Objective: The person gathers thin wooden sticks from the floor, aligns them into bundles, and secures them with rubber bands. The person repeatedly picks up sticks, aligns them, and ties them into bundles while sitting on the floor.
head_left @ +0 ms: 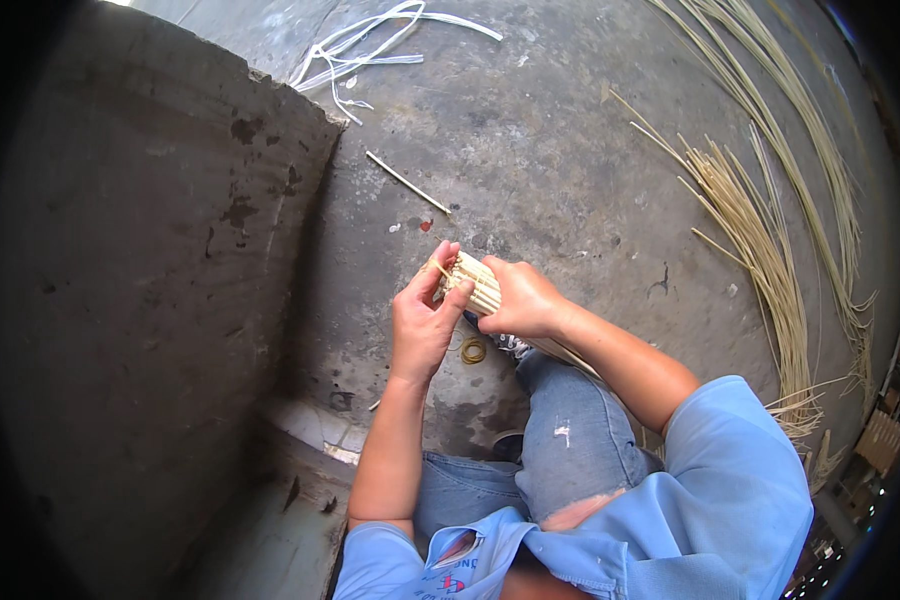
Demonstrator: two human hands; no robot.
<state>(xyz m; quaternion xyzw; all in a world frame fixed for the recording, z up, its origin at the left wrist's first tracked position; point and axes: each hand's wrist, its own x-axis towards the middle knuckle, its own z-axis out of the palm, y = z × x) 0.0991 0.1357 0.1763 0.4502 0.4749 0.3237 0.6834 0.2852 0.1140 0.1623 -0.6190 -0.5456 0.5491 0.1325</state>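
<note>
A bundle of pale rattan-like sticks (478, 287) is held in front of me, its cut ends toward my left hand. My right hand (525, 298) wraps around the bundle from the right, and the sticks' long part runs back beneath my right forearm. At the cut ends, my left hand (428, 318) has its thumb pressed against the sticks and its fingers raised along the far side. A thin yellowish band (440, 268) shows by the left fingers; whether it circles the sticks is too small to tell. Yellowish rubber bands (473, 350) lie on the floor below my hands.
A dark concrete block (170, 220) rises close on my left. Long loose strands (760, 240) are spread over the concrete floor (560, 130) at right. White plastic strips (370, 40) lie at the far left, and a single stick (407, 182) rests beyond my hands.
</note>
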